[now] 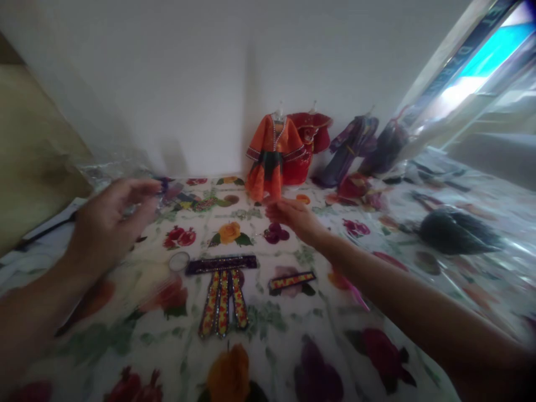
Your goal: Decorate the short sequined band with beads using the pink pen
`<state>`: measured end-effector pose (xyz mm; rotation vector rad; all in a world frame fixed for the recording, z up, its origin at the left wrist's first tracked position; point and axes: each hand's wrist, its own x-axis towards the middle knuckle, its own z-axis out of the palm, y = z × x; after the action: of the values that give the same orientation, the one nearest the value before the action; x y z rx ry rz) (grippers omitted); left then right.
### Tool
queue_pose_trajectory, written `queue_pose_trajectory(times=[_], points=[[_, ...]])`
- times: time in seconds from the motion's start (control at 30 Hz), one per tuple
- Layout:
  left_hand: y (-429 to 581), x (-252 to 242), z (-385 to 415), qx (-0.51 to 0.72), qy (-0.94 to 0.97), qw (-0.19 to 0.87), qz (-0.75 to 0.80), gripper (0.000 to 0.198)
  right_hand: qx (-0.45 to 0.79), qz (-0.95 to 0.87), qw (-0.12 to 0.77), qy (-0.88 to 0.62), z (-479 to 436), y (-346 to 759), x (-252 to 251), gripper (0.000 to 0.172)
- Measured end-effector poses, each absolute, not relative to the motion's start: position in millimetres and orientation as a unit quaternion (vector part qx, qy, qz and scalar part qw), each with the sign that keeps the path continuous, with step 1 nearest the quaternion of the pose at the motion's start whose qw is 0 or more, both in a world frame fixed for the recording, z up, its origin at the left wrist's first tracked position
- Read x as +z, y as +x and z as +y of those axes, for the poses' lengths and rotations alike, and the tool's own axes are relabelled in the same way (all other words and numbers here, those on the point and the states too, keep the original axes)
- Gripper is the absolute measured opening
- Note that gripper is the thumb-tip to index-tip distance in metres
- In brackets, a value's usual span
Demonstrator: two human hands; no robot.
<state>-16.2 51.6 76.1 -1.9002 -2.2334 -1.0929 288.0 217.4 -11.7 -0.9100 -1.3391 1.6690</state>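
My left hand (104,226) is raised over the left side of the table, fingers curled toward the thumb. At its fingertips shows a small dark purple thing (165,184), too blurred to name. My right hand (295,219) reaches out with fingers stretched, close to the hem of an orange doll-sized dress (274,142); nothing shows in it. Between my arms lies a dark purple band (221,264) with three yellow-and-red patterned strips (223,301) hanging from it, edged in glittering trim. A separate short patterned strip (293,281) lies to its right.
A red small dress (314,134) and dark purple garments (354,148) stand along the wall. A dark bundle in clear plastic (458,230) lies at the right. A small clear ring-like item (179,261) lies by the band. Fruit-and-flower patterned cloth (268,352) covers the table.
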Motion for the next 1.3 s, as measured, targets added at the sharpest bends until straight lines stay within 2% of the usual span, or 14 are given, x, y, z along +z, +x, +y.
queue_pose_trajectory(times=[0.1, 0.23, 0.53, 0.8, 0.9, 1.03, 1.17, 1.3], points=[[10, 76, 54, -0.343, -0.644, -0.068, -0.68, 0.025, 0.633, -0.483, 0.465, -0.387, 228, 299, -21, 0.018], [33, 71, 52, -0.336, -0.7, -0.091, -0.623, 0.021, 0.611, -0.44, 0.512, -0.413, 230, 300, -42, 0.022], [53, 61, 33, -0.344, -0.752, -0.104, -0.553, 0.016, 0.603, -0.463, 0.511, -0.401, 198, 257, -57, 0.024], [48, 53, 27, -0.361, -0.737, -0.106, -0.562, 0.017, 0.521, -0.602, 0.476, -0.373, 191, 236, -48, 0.03], [42, 52, 25, -0.372, -0.726, -0.111, -0.568, 0.017, 0.456, -0.706, 0.429, -0.33, 183, 253, -25, 0.026], [36, 51, 23, -0.359, -0.728, -0.112, -0.573, 0.016, 0.396, -0.84, 0.296, -0.223, 164, 276, -5, 0.029], [30, 52, 23, -0.373, -0.731, -0.092, -0.564, 0.016, 0.162, -0.972, 0.094, -0.143, 156, 289, -13, 0.062], [18, 55, 24, -0.381, -0.714, -0.073, -0.582, 0.015, 0.06, -0.988, 0.03, -0.136, 159, 300, -24, 0.077]])
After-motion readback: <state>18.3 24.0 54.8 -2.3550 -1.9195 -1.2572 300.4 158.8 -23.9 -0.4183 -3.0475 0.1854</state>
